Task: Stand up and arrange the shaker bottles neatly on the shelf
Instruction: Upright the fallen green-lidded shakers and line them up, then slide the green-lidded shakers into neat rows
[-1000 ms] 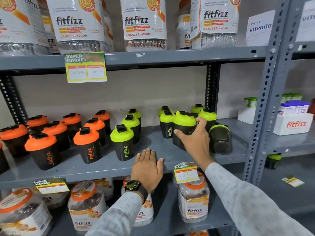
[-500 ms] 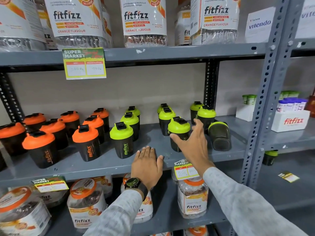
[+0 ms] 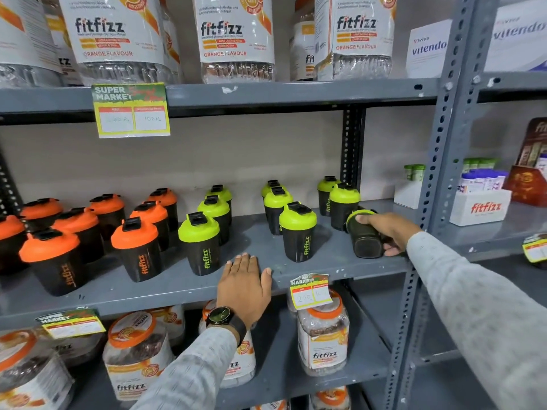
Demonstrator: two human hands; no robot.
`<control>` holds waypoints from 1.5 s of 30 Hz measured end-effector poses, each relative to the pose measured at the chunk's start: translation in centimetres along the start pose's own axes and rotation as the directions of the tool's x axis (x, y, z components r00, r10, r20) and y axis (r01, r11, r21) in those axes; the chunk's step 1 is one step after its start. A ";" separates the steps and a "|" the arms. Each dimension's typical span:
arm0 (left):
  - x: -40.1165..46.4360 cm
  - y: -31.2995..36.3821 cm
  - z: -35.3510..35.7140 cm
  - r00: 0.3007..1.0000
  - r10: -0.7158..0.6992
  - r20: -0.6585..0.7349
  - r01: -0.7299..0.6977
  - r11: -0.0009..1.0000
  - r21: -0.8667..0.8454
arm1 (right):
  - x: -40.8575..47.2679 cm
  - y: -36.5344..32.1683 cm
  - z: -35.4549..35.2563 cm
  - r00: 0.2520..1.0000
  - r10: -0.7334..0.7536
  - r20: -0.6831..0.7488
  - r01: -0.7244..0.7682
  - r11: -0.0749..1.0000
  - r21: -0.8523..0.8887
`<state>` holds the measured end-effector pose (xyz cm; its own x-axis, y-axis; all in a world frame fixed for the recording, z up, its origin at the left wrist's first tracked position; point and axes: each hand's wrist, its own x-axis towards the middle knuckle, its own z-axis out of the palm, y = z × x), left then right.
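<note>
Black shaker bottles stand on the grey middle shelf (image 3: 310, 270): several with orange lids (image 3: 134, 232) at the left, several with green lids (image 3: 297, 220) in the middle and right. One green-lidded shaker (image 3: 365, 236) lies on its side at the shelf's right end, its base facing me. My right hand (image 3: 387, 232) is wrapped around that lying shaker. My left hand (image 3: 244, 284) rests flat on the shelf's front edge, fingers apart, just in front of a green-lidded shaker (image 3: 199, 242), holding nothing.
A perforated grey upright (image 3: 432, 184) rises just right of my right hand. Big fitfizz jars (image 3: 233, 37) fill the shelf above and more jars (image 3: 322, 341) the shelf below. Price tags (image 3: 309, 290) hang from shelf edges. A white fitfizz box (image 3: 481, 207) sits on the neighbouring shelf.
My right hand has left the upright green-lidded shaker and moved right to close around the one lying on its side. The left hand has stayed on the shelf edge.
</note>
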<state>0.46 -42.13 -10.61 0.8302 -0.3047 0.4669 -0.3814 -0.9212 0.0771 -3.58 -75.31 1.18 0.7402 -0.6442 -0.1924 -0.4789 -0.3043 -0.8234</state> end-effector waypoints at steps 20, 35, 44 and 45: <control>-0.2 0.1 -0.5 1.000 0.013 0.016 -0.013 1.000 -0.002 | -1.8 3.1 4.1 0.734 -0.579 -0.355 0.652 0.748 0.128; -0.2 8.2 -1.4 0.852 -0.495 -0.173 0.185 0.593 -0.783 | -0.5 7.3 4.8 0.816 -0.501 -0.288 0.560 0.809 0.181; 5.0 17.2 -1.9 0.719 -0.690 -0.078 0.364 0.469 -0.805 | 1.8 5.7 3.9 0.839 -0.532 -0.110 0.543 0.823 0.168; 5.3 17.1 -1.7 0.709 -0.701 -0.079 0.376 0.470 -0.799 | 2.0 5.8 3.9 0.833 -0.540 -0.118 0.553 0.818 0.158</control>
<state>-2.32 -59.05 -5.29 0.8236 0.4489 0.3465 -0.1919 -0.3543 0.9152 -3.03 -75.58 -6.05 0.8198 -0.4552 0.3475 0.0921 -0.4942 -0.8645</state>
